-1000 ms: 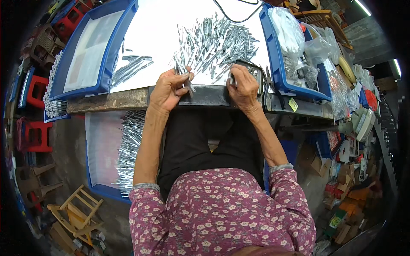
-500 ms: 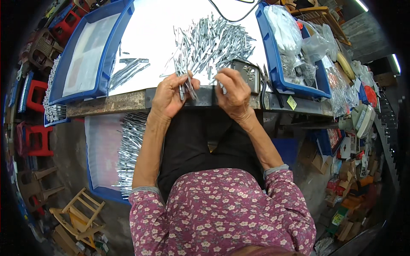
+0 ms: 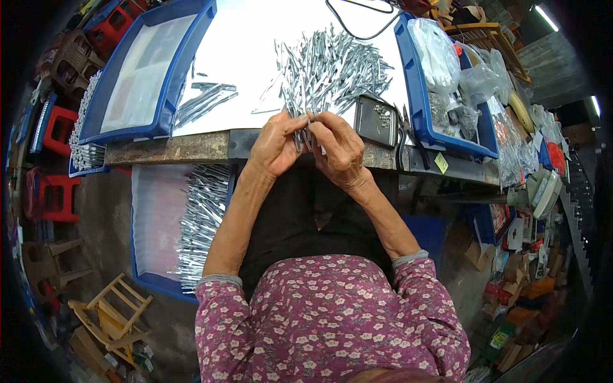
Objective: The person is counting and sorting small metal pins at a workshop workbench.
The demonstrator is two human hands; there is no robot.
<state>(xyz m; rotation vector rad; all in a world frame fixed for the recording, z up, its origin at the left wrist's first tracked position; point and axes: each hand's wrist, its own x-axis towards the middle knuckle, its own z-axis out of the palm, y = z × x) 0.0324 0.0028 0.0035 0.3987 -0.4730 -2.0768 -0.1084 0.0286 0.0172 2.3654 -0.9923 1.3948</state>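
My left hand (image 3: 276,145) is closed around several thin metal strips (image 3: 297,139) at the table's front edge. Right beside it, my right hand (image 3: 341,150) is pinched, its fingertips meeting the strips near the left thumb. Whatever lies between those right fingertips is too small and covered to make out. Just beyond both hands spreads a large heap of similar silvery strips (image 3: 338,67). To the right of my right hand sits a small dark tray (image 3: 367,127) with tiny metal pieces in it.
A smaller bunch of strips (image 3: 207,102) lies left, beside a blue tray (image 3: 166,96). A blue bin (image 3: 418,121) with plastic bags stands right, and dark-handled pliers (image 3: 403,137) lie near it. Below the table, another tray (image 3: 156,281) holds many strips. A black cable (image 3: 357,35) crosses the back.
My right hand has moved left and come up against my left hand, where a gap was before. The view has shifted slightly, so the table appears a little farther right.
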